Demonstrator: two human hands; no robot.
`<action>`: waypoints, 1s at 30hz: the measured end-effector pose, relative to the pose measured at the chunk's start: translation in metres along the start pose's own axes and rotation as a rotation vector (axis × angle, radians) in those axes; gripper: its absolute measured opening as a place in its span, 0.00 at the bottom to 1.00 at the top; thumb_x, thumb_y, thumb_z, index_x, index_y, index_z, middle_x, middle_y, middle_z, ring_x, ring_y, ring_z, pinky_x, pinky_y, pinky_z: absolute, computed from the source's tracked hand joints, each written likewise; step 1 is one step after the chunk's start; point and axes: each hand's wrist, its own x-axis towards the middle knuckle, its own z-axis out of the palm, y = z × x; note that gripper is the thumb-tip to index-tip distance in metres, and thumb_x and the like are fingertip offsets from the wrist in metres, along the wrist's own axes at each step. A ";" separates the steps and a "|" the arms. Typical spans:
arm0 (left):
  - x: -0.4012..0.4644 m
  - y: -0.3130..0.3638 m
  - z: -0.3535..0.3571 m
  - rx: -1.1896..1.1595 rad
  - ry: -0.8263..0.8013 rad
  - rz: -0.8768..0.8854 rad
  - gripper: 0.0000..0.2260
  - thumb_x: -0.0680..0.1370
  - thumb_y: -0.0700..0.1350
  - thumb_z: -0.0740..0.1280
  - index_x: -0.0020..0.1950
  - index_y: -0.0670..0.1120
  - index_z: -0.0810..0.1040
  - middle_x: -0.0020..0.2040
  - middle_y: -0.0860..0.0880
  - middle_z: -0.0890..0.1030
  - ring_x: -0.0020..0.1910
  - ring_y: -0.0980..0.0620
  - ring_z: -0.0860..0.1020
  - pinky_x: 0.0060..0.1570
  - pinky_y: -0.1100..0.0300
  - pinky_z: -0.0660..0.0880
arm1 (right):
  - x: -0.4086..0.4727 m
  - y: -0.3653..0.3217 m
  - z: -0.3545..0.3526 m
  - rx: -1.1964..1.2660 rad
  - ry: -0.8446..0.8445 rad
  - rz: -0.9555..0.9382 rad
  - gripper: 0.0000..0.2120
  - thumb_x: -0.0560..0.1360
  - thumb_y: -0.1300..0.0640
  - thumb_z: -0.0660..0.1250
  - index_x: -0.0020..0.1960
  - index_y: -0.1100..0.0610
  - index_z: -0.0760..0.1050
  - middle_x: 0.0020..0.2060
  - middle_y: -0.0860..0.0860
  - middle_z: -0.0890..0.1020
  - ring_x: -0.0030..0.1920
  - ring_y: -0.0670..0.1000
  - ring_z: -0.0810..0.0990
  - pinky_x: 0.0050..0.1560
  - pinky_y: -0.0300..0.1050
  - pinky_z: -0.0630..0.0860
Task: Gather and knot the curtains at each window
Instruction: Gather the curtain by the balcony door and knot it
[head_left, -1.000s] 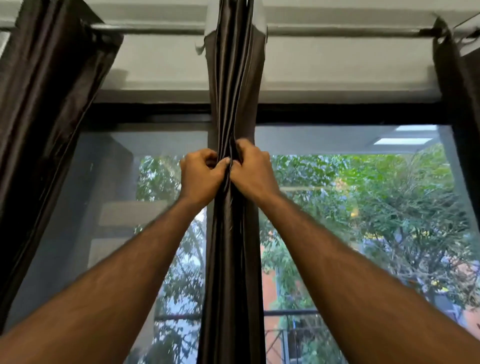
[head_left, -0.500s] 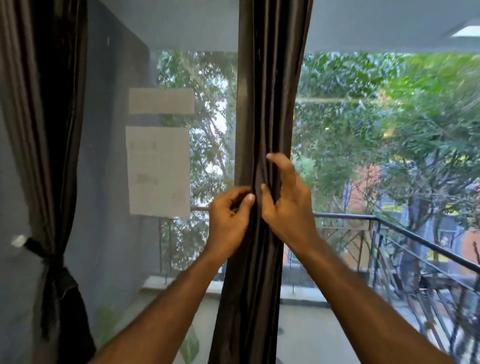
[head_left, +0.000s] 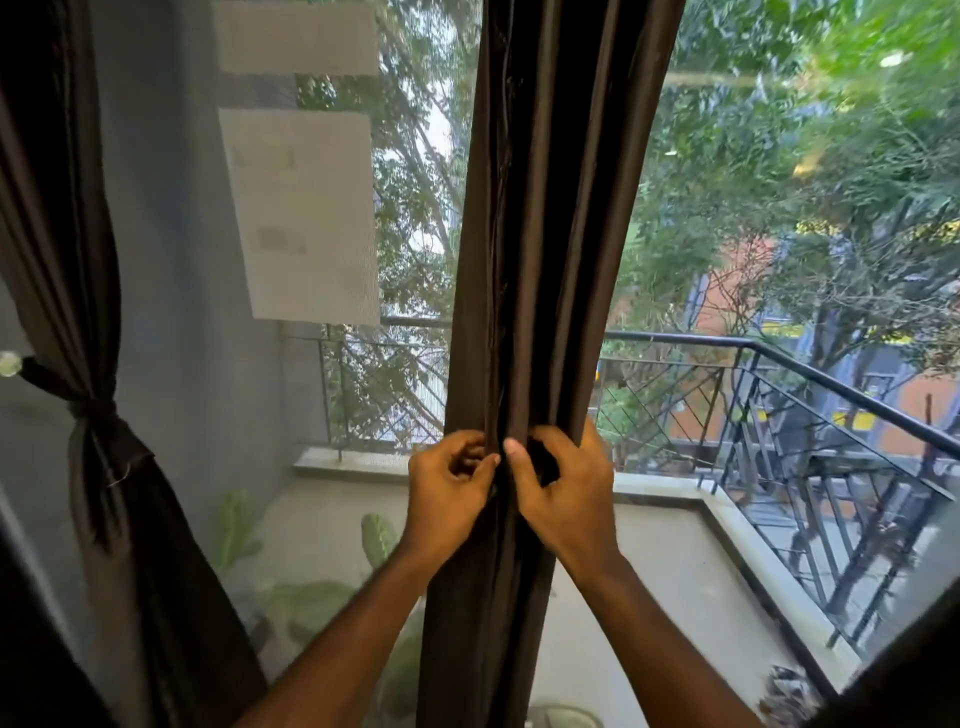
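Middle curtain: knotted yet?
No, the middle curtain hangs straight with no knot; the left hand and right hand only pinch its folds.

Bright daylight through the window (head_left: 779, 208), backlit dark curtain (head_left: 545, 208), motion-blurred foliage, wide-angle edge bending

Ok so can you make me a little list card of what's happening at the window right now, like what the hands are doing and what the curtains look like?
middle curtain: dark brown, hanging straight, bunched into folds, no knot yet
left hand: grips the middle curtain's folds
right hand: grips the same folds, right beside the left hand
side curtain: at the left, already tied in the middle
papers: pale sheets on the glass, between the two curtains
outside: balcony railing, green trees
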 end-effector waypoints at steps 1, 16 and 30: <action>-0.004 -0.007 -0.002 0.014 0.022 -0.012 0.11 0.76 0.33 0.73 0.48 0.49 0.84 0.41 0.46 0.85 0.41 0.47 0.83 0.44 0.53 0.82 | -0.007 0.003 0.002 -0.003 -0.011 0.018 0.11 0.78 0.51 0.72 0.54 0.57 0.83 0.56 0.54 0.78 0.55 0.49 0.77 0.55 0.35 0.74; -0.032 -0.006 -0.015 0.015 0.086 0.068 0.05 0.76 0.41 0.73 0.45 0.40 0.85 0.39 0.47 0.85 0.40 0.44 0.83 0.42 0.42 0.80 | -0.051 -0.010 0.009 -0.222 0.113 -0.199 0.04 0.78 0.61 0.71 0.51 0.59 0.84 0.48 0.54 0.82 0.47 0.57 0.81 0.48 0.50 0.73; -0.067 0.017 -0.011 0.080 0.073 0.060 0.05 0.77 0.42 0.72 0.44 0.42 0.85 0.38 0.48 0.83 0.39 0.47 0.82 0.41 0.46 0.80 | -0.081 -0.020 0.011 0.090 -0.011 0.003 0.05 0.78 0.64 0.67 0.45 0.60 0.81 0.37 0.51 0.78 0.36 0.50 0.78 0.38 0.39 0.73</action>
